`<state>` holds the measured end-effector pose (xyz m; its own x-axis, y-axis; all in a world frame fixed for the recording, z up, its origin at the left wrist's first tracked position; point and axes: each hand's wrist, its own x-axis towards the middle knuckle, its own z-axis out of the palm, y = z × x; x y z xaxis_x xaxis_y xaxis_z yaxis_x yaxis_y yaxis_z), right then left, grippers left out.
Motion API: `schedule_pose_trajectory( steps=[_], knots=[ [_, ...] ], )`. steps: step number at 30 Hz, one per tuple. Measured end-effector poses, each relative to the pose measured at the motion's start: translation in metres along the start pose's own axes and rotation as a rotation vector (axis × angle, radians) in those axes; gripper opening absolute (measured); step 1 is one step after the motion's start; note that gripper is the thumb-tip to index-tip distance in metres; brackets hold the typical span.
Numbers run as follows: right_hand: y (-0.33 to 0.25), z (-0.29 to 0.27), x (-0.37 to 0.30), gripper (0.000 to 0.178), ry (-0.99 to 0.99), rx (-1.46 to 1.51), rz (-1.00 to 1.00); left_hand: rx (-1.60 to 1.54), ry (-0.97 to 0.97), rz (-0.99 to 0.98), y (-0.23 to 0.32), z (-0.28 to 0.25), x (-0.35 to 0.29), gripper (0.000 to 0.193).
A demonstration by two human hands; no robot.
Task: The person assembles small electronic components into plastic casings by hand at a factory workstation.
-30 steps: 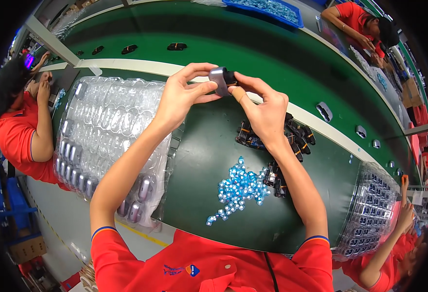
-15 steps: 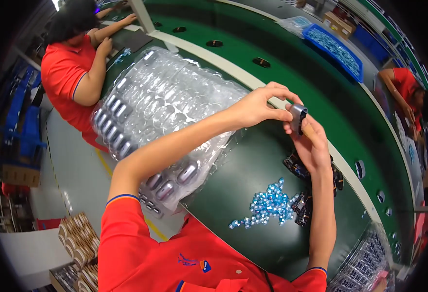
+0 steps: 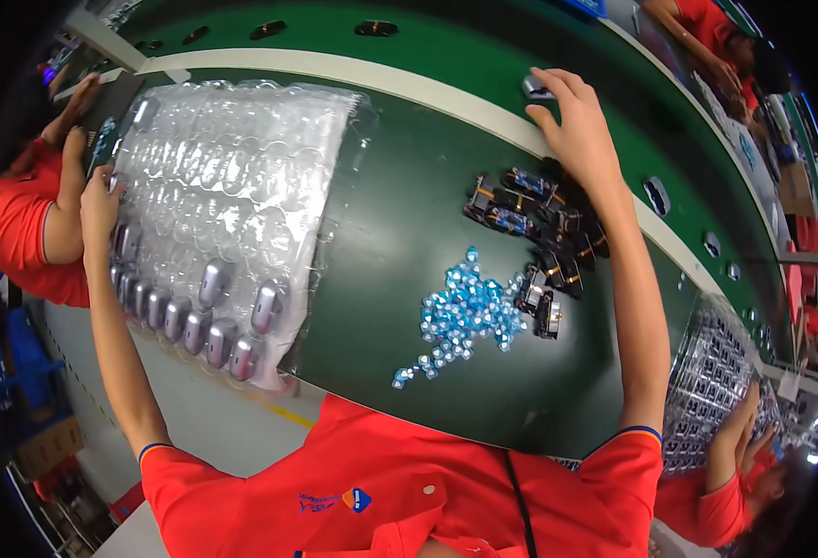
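My left hand point(image 3: 100, 212) is at the left side of a clear plastic blister tray point(image 3: 227, 139), its fingers closed around a small grey rounded casing point(image 3: 115, 183). Several similar grey casings point(image 3: 213, 282) sit in the tray's pockets, mostly along its near edge. At the far right, my right hand point(image 3: 573, 121) reaches over the green conveyor belt point(image 3: 465, 51). Another grey casing point(image 3: 536, 88) is between its thumb and fingers, partly covered by them. Below that forearm lie black electronic assemblies point(image 3: 530, 209) and a heap of shiny blue small parts point(image 3: 465, 312) on the dark green table point(image 3: 381, 232).
A pale rail point(image 3: 372, 70) separates table and belt. Black parts point(image 3: 375, 29) and grey casings point(image 3: 656, 196) lie along the belt. A co-worker in red point(image 3: 32, 209) is at the left; others are across the belt and lower right, near a filled clear tray point(image 3: 711, 381).
My hands have parted from the casing they held together. The left has moved to the tray with a grey casing, the right to another on the belt. The view has turned.
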<state>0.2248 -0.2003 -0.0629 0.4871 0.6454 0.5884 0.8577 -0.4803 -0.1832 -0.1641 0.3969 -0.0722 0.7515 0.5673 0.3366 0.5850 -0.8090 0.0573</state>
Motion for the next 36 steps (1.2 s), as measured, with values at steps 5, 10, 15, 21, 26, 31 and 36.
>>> schedule_pose_trajectory(
  steps=[5,10,15,21,26,31,36],
  knots=[
    [-0.101,-0.065,-0.055,0.021,-0.534,0.521,0.021,-0.008,-0.014,-0.165,0.012,-0.009,-0.001,0.041],
    [-0.111,-0.068,-0.075,0.019,-0.589,0.454,-0.009,-0.075,-0.01,-0.188,0.027,-0.014,0.0,0.043],
    [-0.113,-0.067,-0.077,0.014,-0.617,0.43,-0.062,-0.037,-0.011,-0.156,0.018,-0.014,0.013,0.04],
    [-0.115,-0.072,-0.071,0.012,-0.584,0.445,-0.033,0.012,0.291,0.139,0.032,-0.041,0.03,0.034],
    [-0.112,-0.069,-0.068,0.015,-0.652,0.455,0.128,-0.917,-0.21,0.243,0.267,-0.058,0.015,0.035],
    [-0.113,-0.073,-0.05,0.014,-0.704,0.745,0.351,-1.301,-0.447,0.341,0.388,-0.041,-0.008,0.036],
    [-0.102,-0.056,-0.037,0.014,-0.48,1.232,0.626,-1.526,-0.454,0.337,0.419,-0.023,-0.023,0.035]
  ],
)
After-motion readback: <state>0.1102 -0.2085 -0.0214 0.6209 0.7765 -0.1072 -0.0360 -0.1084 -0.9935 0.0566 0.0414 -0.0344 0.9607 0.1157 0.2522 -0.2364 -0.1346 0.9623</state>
